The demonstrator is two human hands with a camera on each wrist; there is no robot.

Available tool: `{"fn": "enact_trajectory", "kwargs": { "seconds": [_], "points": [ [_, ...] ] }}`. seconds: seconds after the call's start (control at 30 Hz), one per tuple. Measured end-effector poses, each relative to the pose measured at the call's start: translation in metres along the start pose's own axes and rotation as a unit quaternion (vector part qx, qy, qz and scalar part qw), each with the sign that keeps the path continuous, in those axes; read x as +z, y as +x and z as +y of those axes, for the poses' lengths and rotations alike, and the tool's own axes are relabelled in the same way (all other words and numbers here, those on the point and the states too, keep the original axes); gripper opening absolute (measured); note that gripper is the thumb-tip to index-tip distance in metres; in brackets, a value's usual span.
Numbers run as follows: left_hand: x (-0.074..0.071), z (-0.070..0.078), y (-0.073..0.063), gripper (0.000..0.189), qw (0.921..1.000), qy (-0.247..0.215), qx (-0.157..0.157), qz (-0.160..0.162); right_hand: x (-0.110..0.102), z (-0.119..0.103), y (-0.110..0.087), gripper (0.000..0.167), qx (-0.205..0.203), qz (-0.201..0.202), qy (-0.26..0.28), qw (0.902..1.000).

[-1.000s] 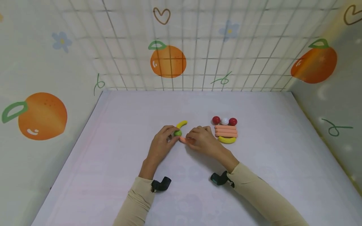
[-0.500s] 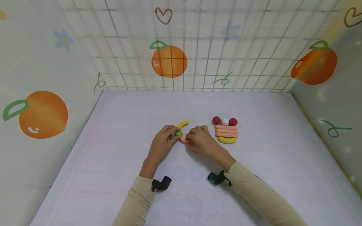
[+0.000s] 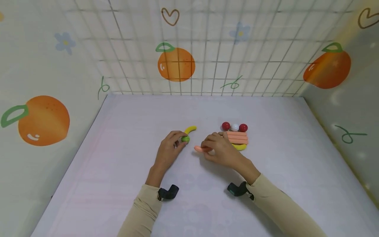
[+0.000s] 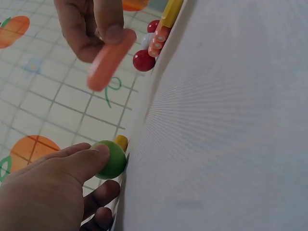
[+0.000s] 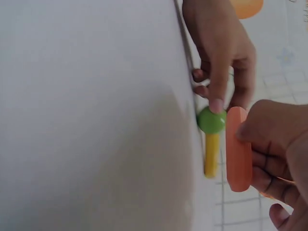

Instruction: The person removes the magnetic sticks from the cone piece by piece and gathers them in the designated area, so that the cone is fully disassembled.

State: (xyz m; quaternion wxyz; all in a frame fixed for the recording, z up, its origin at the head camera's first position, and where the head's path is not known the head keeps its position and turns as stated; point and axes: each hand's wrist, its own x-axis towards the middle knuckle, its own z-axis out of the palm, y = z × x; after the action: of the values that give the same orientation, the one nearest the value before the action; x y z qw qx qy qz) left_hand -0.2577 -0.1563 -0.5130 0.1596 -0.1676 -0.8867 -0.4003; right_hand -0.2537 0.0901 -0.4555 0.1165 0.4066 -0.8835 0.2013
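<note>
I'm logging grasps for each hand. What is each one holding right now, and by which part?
The right hand pinches the orange stick at one end. The left hand has fingers on the green ball, touching its top.

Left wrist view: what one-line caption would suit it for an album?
Left hand touches a green ball on the white table; right hand holds an orange stick.

Table: white table [image 3: 118, 171] is carrying toy pieces.
Centre: green ball [image 3: 185, 139] is sitting against a yellow curved piece [image 3: 190, 130].
Right of ball: red and white balls [image 3: 235, 127], stacked pink sticks [image 3: 237, 137] are lying together.
</note>
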Motion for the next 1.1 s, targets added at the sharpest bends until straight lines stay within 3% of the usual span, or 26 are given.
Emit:
{"fn": "enact_trajectory", "kwargs": {
  "seconds": [0.27,0.6,0.8,1.1],
  "points": [
    [0.001,-0.001,-0.001,0.030,0.9999,0.006,-0.010,0.000,-0.024,0.013,-0.019,0.013,0.011,0.029,0.003,0.9995],
    [0.000,0.003,0.000,0.030,0.9997,-0.004,-0.024,-0.010,-0.039,0.029,-0.043,0.014,0.005,0.062,-0.018,0.9979],
    [0.003,0.006,0.005,0.029,0.9998,-0.008,-0.012,-0.014,-0.046,0.039,-0.060,0.023,0.021,0.073,-0.042,0.9962],
    [0.004,0.005,0.002,0.031,0.9997,-0.014,-0.022,-0.004,-0.047,0.050,-0.077,0.018,0.038,0.050,-0.055,0.9965]
  ]
}}
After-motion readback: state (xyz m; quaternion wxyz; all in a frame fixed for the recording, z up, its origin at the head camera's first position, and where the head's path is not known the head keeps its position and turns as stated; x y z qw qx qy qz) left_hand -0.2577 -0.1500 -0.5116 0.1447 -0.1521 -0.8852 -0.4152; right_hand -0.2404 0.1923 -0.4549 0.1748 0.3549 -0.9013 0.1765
